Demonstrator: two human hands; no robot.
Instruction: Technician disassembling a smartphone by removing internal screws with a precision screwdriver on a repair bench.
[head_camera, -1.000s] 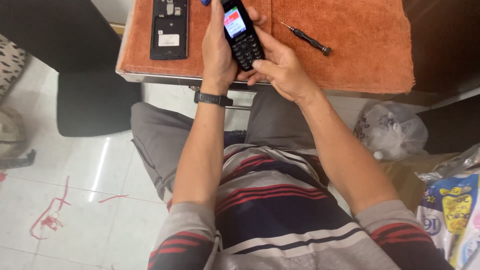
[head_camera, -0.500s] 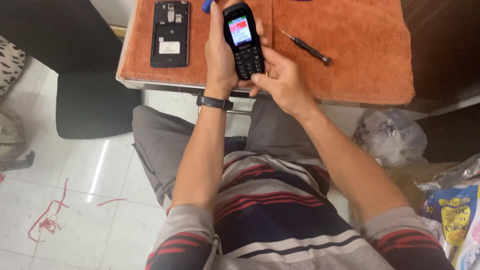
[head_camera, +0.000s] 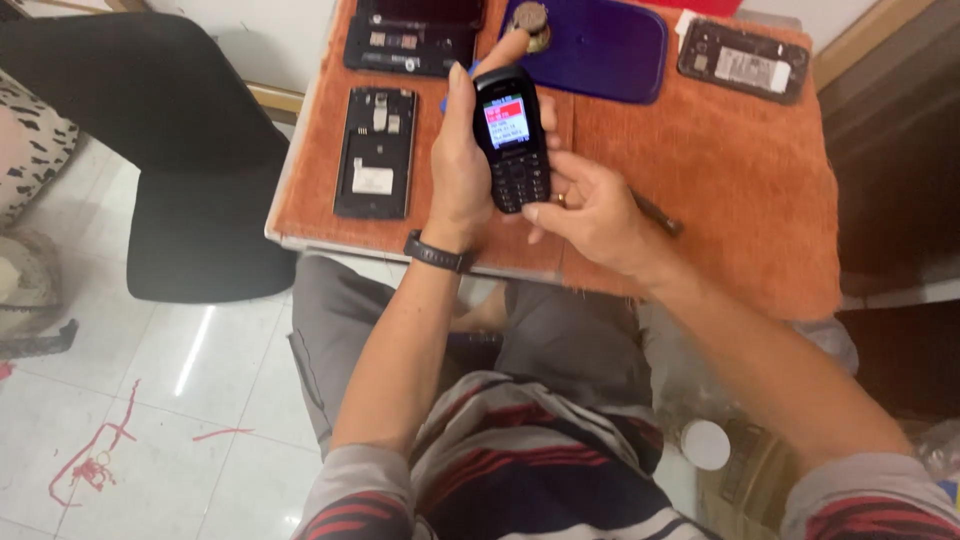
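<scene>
Now, right hand (head_camera: 592, 212) cupping the lower end of a black keypad phone (head_camera: 511, 138), left hand (head_camera: 462, 170) with its grip clamped round the phone's side, lit screen up, above the orange worktop (head_camera: 740, 180), opened phone body (head_camera: 376, 152) lying left, purple tray (head_camera: 600, 45) beyond

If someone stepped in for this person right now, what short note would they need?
Left hand: grips the black phone upright above the orange mat, screen lit.
Right hand: supports the phone's lower end, thumb at the keypad.
On the mat: an opened phone left of the hands, another at the far right, a dark blue tray, a screwdriver partly behind the right hand.
Done: handheld phone closed and powered on.
Left: the two opened phones are without back covers.
</scene>
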